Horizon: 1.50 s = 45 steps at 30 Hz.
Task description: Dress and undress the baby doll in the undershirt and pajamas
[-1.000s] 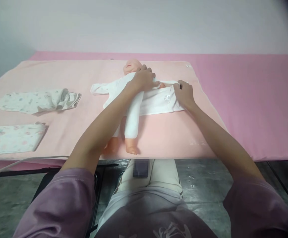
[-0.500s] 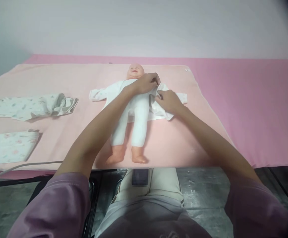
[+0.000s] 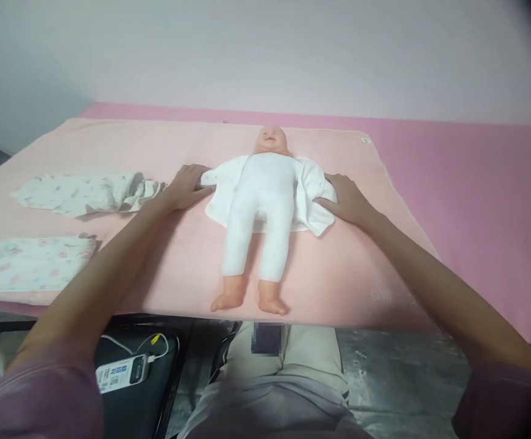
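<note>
Both arms (image 3: 123, 262) are slanting in toward the doll (image 3: 266, 181), lying at twelve o'clock. The left hand (image 3: 186, 186) is touching the nine o'clock cuff (image 3: 208, 177), grip unclear; the right hand (image 3: 348, 199) is pinching the three o'clock sleeve (image 3: 329, 189).

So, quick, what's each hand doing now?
Left hand: at one white doll-jacket sleeve; can't tell if gripping.
Right hand: at the other sleeve; can't tell if gripping.

Pale wall (image 3: 292, 55) across the top, shaded at upper left. Pink-covered table (image 3: 480, 207) mid-frame. Grey floor (image 3: 384, 384), lower right. Black chair (image 3: 130, 414), lower left.
</note>
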Tool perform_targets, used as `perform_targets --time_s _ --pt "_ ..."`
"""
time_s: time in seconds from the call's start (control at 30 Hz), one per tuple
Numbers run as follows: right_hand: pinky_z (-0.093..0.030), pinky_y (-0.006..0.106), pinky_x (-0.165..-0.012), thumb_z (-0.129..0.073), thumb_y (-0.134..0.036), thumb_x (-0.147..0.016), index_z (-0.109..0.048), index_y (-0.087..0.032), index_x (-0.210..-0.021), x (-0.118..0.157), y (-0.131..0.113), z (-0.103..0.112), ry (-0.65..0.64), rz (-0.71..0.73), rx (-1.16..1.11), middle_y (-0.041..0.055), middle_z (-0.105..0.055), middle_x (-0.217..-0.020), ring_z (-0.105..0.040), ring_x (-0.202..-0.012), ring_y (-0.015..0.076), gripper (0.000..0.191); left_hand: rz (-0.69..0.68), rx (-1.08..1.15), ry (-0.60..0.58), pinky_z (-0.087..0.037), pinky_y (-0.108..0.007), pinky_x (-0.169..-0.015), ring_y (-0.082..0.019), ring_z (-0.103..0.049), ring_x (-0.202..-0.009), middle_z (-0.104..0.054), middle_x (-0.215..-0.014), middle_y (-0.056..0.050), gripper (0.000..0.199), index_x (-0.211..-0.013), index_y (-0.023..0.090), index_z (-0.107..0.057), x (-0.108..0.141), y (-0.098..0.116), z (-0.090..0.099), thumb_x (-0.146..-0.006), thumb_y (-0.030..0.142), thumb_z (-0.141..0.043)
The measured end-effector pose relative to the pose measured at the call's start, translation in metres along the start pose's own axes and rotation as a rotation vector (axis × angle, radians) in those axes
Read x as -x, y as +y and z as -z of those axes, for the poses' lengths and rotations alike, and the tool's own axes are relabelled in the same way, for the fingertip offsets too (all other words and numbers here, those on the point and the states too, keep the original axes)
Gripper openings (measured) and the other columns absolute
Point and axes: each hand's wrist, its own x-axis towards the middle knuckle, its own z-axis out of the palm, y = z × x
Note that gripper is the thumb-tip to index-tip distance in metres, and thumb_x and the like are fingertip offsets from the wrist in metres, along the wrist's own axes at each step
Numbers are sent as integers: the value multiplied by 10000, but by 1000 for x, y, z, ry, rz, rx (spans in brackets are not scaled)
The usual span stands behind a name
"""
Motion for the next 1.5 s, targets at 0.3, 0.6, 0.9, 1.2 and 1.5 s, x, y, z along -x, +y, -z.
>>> perform_targets --time_s 0.3,0.6,0.9,1.2,1.5 --pt "-373 670 -1244 -468 -653 -1083 -542 -190 -1608 -10 28 0 116 -85 154 238 -582 -1568 -450 -1511 481 704 86 -72 50 -310 -701 -1283 -489 -403 -1581 -501 -1722 -170 652 -1580 254 -542 10 26 6 -1031 601 -492" --pt "-520 467 -799 -689 -601 -955 -613 -257 -943 46 -42 -7 60 -461 17 113 -708 -889 -666 -888 354 352 416 68 84 -484 -570 -1055 -418 -651 -1087 -718 -1010 -143 470 -939 231 -633 43 104 0 -892 691 -715" --pt "-458 352 -703 -558 -514 -1063 -487 -253 -782 12 -68 53 181 -439 -476 39 -592 -809 -558 -750 220 390 428 581 273 -506 -369 -782 -249 -637 -876 -664 -917 -47 229 -894 232 -618 15 133 26 -996 434 -584" --pt "-483 495 -966 -789 -517 -959 -570 -270 -1069 19 -140 -6 229 193 -229 101 -655 -1106 -602 -1036 331 348 -135 308 306 -507 -568 -1096 -373 -593 -1224 -671 -1302 -129 346 -1210 282 -610 44 217 4 -930 391 -782" --pt "-504 458 -871 -622 -306 -1049 -622 -289 -1059 34 -158 5 0 293 -354 47 -686 -970 -633 -906 278 19 -303 320 58 -550 -483 -863 -298 -663 -935 -708 -997 -101 201 -1063 291 -679 83 190 14 -1108 399 -515"
